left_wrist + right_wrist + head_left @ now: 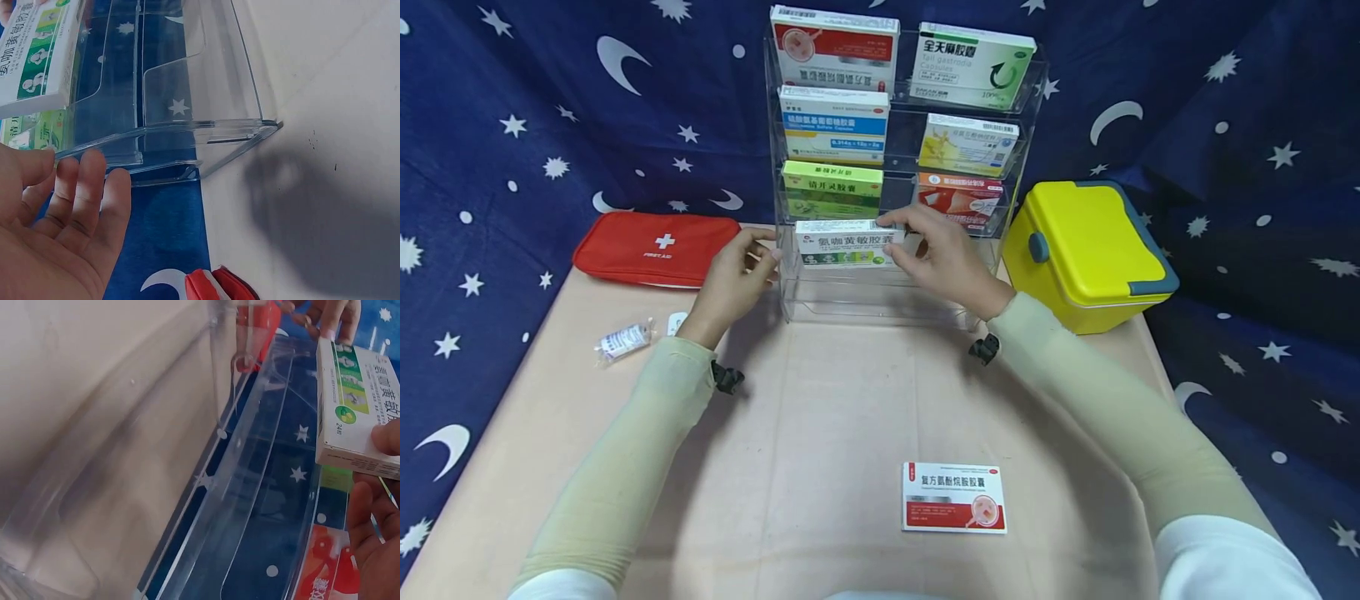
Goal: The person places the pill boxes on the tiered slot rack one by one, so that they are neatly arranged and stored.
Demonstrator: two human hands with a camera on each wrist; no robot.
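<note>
Currently the right hand [943, 258] pinches the white-green medicine box [847, 243], long axis horizontal, at the clear rack's [880, 302] lower-left pocket; the left hand [737, 279], fingers relaxed, holds nothing beside the rack.

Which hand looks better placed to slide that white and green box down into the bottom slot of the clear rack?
Probably the right hand: its fingers already pinch the box over the rack. The left hand is open beside the rack's edge, holding nothing.
</note>
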